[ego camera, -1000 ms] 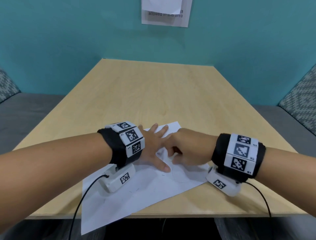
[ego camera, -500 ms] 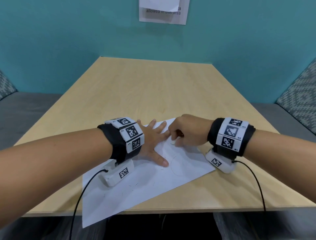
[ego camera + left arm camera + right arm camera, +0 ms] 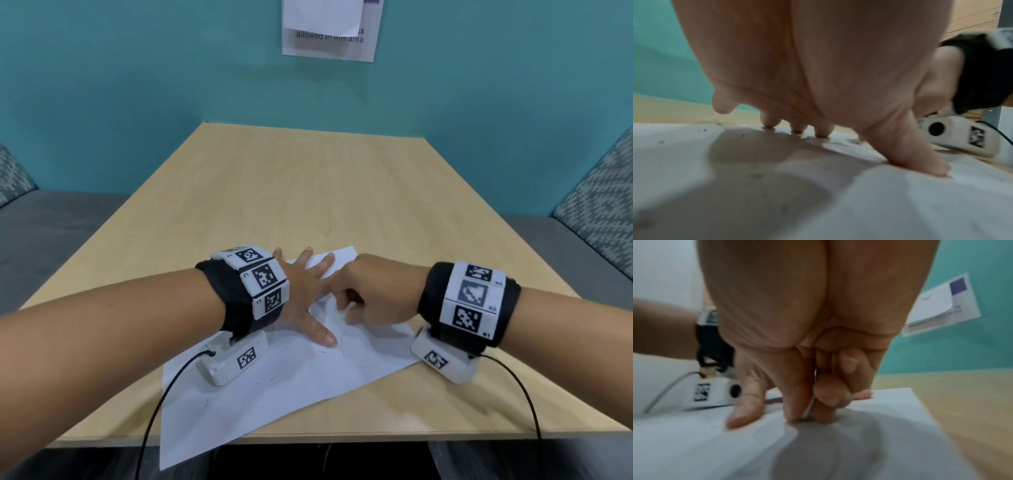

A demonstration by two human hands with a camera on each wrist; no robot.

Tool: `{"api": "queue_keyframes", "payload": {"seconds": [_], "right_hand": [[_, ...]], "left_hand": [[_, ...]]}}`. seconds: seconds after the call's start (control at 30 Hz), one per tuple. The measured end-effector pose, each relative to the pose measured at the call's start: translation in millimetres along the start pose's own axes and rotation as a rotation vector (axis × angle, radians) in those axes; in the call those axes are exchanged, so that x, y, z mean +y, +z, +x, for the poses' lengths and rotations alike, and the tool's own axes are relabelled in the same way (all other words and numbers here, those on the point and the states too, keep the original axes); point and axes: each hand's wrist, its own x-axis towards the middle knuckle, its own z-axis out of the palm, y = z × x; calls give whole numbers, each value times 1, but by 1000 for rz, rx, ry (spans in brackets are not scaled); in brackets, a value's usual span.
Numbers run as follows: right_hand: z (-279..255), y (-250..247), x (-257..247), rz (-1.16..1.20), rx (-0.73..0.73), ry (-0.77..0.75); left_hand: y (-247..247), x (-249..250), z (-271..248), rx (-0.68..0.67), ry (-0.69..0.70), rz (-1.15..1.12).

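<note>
Head view: pressing down w/ left hand (image 3: 301,294) at ctr of frame, palm flat, fingers straight & spread, gripping nothing, tips & thumb on white paper sheet (image 3: 274,394). Same in left wrist view: fingertips (image 3: 796,128) & thumb planted on sheet. Close against its right side, right hand (image 3: 376,291), curled tight, pinching small pale object (image 3: 808,408) btwn thumb & fingers, lower end down on sheet; too blurred to say what it is. Faint pencil circle (image 3: 356,346) just below both hands. Sheet lying skewed at lower ctr of frame on wooden tabletop (image 3: 308,188), near corner hanging over front edge. Beyond: teal wall (image 3: 137,85) across top, printed notice (image 3: 329,31) at top ctr, grey bench (image 3: 51,240) at left & right edges, patterned cushion (image 3: 599,192) at far right.
</note>
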Motion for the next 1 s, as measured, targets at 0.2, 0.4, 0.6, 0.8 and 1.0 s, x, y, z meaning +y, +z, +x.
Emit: {"api": "queue_keyframes", "payload": {"seconds": [0.2,0.4,0.6,0.8,1.0], "right_hand": [[9,-14,31,-26,117,130],[3,-6,16,-42,31,34],[6,-7,26,-31,44,70],[10,-14,35,-27,64,108],[10,-10,34,-17,72,107]], "left_hand": [[1,0,0,18,-15,-10],[-1,-1,-2,-1,-7,-14],[2,-6,-3,3,10,-9],[1,-9,-4,-51,1,30],[-8,-3,-5,-64,4,12]]}}
